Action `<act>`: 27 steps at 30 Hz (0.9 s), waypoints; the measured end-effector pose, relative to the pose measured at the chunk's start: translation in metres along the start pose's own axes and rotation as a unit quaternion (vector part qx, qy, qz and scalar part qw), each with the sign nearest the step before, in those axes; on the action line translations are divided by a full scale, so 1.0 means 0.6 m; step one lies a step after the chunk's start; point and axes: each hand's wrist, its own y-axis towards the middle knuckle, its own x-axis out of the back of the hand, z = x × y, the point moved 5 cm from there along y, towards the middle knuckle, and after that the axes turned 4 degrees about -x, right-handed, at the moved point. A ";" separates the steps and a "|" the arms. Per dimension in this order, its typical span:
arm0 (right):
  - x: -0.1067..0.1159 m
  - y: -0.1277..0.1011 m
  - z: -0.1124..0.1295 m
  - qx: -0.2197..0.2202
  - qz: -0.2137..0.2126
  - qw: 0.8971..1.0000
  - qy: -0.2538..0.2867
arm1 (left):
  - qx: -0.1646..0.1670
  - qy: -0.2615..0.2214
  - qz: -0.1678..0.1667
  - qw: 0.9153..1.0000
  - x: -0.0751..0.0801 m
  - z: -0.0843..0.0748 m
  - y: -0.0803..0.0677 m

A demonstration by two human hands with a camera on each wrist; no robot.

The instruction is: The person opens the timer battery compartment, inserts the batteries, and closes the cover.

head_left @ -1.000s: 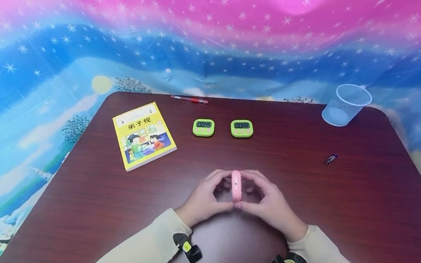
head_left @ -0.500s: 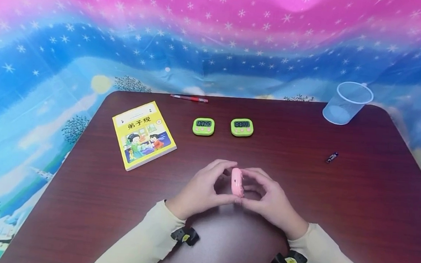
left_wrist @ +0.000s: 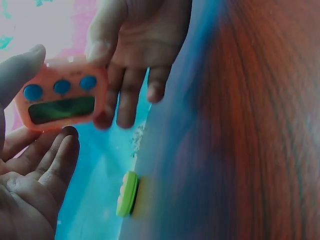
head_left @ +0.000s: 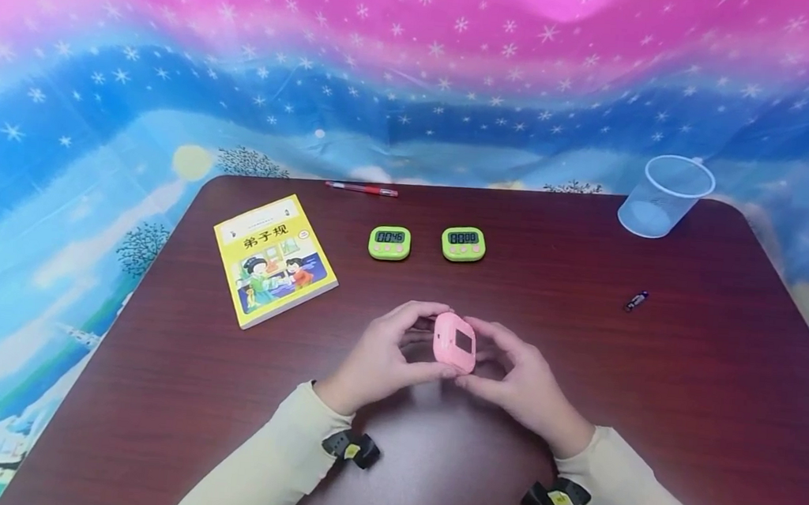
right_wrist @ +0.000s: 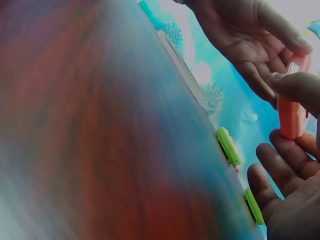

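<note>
Gripped at frame centre above the dark red wooden table (head_left: 579, 393), the small pink plastic digital timer (head_left: 455, 342) is pinched between the curled fingertips of left hand (head_left: 384, 354) and right hand (head_left: 519, 380); so light a fingertip hold may let it slip and drop.

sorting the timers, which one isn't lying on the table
The pink timer, held up between left hand and right hand; both green timers lie flat.
</note>
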 end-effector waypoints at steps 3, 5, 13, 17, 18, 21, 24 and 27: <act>0.009 0.002 0.004 0.006 -0.014 1.000 -0.013 | 0.004 0.024 0.004 1.000 0.009 0.005 -0.001; 0.014 0.003 0.008 0.011 -0.022 0.999 -0.020 | 0.008 0.043 0.007 0.999 0.013 0.007 -0.001; 0.028 0.002 0.018 0.014 -0.046 0.998 -0.042 | 0.028 0.100 0.011 0.995 0.015 0.017 -0.004; 0.028 0.001 0.018 0.011 -0.047 0.998 -0.029 | 0.033 0.093 0.004 0.995 0.011 0.020 -0.005; 0.027 0.001 0.018 0.009 -0.044 0.999 -0.012 | 0.034 0.084 -0.001 0.996 0.010 0.021 -0.005; 0.021 0.001 0.018 -0.005 -0.045 0.997 0.067 | 0.039 0.044 -0.025 0.998 0.007 0.024 -0.005; 0.011 -0.002 0.017 -0.028 -0.067 0.983 0.170 | 0.041 0.003 -0.057 0.998 0.001 0.026 -0.005; 0.001 -0.005 0.016 -0.044 -0.102 0.963 0.244 | 0.042 -0.025 -0.091 0.995 -0.006 0.025 -0.007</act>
